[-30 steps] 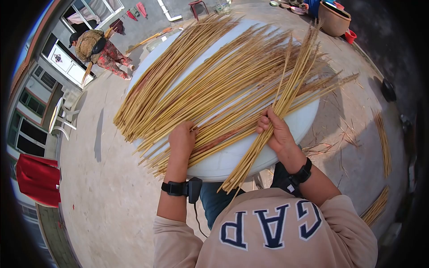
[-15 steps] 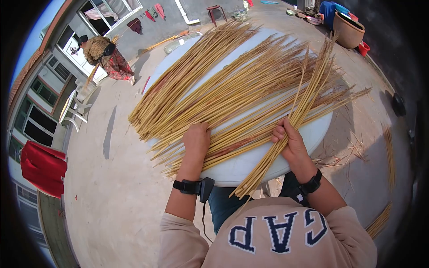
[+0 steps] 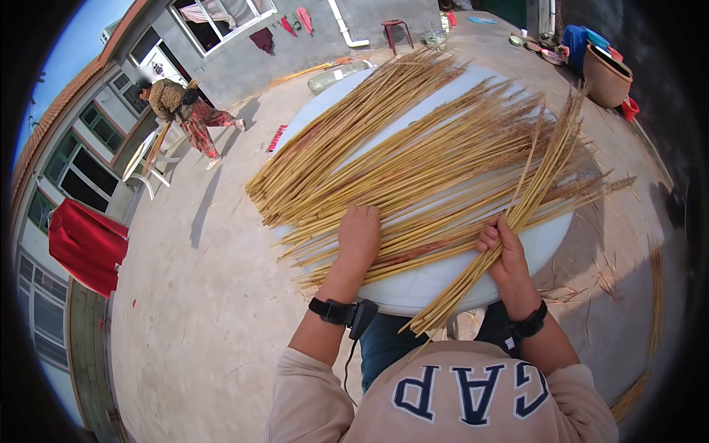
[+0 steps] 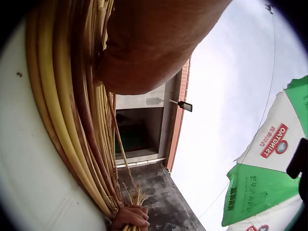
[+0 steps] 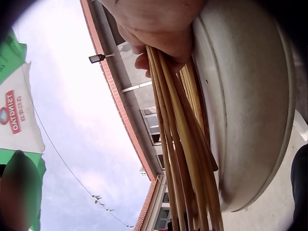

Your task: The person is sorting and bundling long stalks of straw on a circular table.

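Long dry reed-like stalks with feathery brown tops lie in several rows across a round white table. My left hand is bent down over the cut ends of the nearer row; its fingertips are hidden. Seen from the left wrist, that hand is right against the stalks. My right hand grips a slim bundle of the same stalks, slanted over the table's right part, butt ends toward me. The right wrist view shows the bundle coming out below the curled fingers.
Another person carries stalks near a white chair at the left. Red cloth hangs further forward. A big clay pot and a red bucket stand at the back right. More stalks lie on the ground at right.
The head view has swung left, so the table and hands appear further right and lower. The other person has stepped toward the white chair. My right hand still grips its bundle.
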Motion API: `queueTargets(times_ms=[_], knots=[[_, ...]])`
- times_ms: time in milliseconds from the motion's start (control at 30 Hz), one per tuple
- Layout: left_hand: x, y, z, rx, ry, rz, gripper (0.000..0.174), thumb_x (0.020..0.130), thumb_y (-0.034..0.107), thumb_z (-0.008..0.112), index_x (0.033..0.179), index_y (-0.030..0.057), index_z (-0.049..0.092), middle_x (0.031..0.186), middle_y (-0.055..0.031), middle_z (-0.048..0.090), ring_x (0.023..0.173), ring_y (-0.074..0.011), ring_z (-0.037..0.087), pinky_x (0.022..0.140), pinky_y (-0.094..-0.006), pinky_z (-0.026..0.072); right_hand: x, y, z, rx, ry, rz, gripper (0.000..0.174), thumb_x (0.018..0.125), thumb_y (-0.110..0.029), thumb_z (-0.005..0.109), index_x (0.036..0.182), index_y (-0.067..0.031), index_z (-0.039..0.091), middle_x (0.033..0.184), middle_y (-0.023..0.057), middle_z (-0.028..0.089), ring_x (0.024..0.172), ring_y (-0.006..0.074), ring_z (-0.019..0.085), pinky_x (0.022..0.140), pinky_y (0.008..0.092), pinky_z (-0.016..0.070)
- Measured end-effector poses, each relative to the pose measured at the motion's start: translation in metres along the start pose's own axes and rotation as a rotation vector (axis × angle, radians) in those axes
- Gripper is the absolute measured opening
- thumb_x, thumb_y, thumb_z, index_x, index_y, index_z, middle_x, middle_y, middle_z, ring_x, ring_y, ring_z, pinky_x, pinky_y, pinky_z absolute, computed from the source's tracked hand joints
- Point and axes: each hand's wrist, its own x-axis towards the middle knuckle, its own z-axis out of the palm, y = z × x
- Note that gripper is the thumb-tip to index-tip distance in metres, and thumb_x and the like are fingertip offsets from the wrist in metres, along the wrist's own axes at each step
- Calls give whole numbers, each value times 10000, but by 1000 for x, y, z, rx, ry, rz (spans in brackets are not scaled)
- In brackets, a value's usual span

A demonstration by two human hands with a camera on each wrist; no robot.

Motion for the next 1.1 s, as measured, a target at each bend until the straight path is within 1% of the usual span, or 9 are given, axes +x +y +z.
queueTargets(times_ms=[133,300,333,567,667,733,833,1067,1100], knots=[[-1,-1,-11,8,17,15,142,649,20,548,776,72,509,720,-81,545,736,-270,475,682,-337,404,-1,0,-1,6,-14,16,174,877,-259,507,858,-86,493,648,-23,429,563,75,420,533,230,392],[-2,7,-34,-190,-105,-164,152,726,35,518,866,82,482,696,-115,559,694,-318,537,586,-402,427,3,2,-7,9,-67,1,181,879,-268,503,855,-90,488,648,-23,426,571,80,419,546,242,401],[0,8,-41,-195,-123,-222,69,765,80,538,825,69,507,724,-133,584,730,-336,560,585,-430,423,4,2,-7,-1,-62,-2,181,883,-273,495,857,-94,488,646,-27,418,572,79,416,543,239,399],[0,11,-80,-323,38,-203,106,755,182,595,823,104,618,721,-134,588,698,-318,565,580,-409,438,4,1,-8,-23,-91,-4,197,886,-279,488,874,-83,487,647,-27,416,573,73,413,548,238,398],[-2,10,-83,-297,-42,-231,150,754,241,606,824,110,628,703,-125,592,688,-316,566,572,-398,437,4,1,-9,-24,-99,-7,203,888,-280,486,882,-77,486,648,-26,419,570,72,411,550,238,398],[-3,10,-83,-356,-169,-316,192,763,290,599,830,112,626,664,-128,583,670,-322,562,564,-396,433,4,2,-8,-28,-94,-15,201,888,-279,485,885,-77,486,647,-25,420,568,72,411,549,238,397],[-6,9,-77,-288,-169,-312,212,767,315,594,805,108,618,635,-129,572,656,-329,557,559,-402,425,3,2,-5,-31,-56,-20,206,893,-284,473,892,-79,492,637,-34,412,545,60,404,528,213,388],[-12,7,-72,-325,-121,-314,227,780,306,577,756,80,571,633,-143,552,643,-344,540,546,-424,410,3,2,-5,6,-39,-21,195,892,-277,477,902,-84,497,630,-33,395,552,63,392,531,208,379],[-14,8,-71,-328,-119,-273,224,780,298,576,751,77,564,635,-142,551,644,-344,539,545,-425,409,4,2,-6,57,-31,-27,195,890,-280,480,902,-86,499,628,-33,389,552,63,389,530,206,376]])
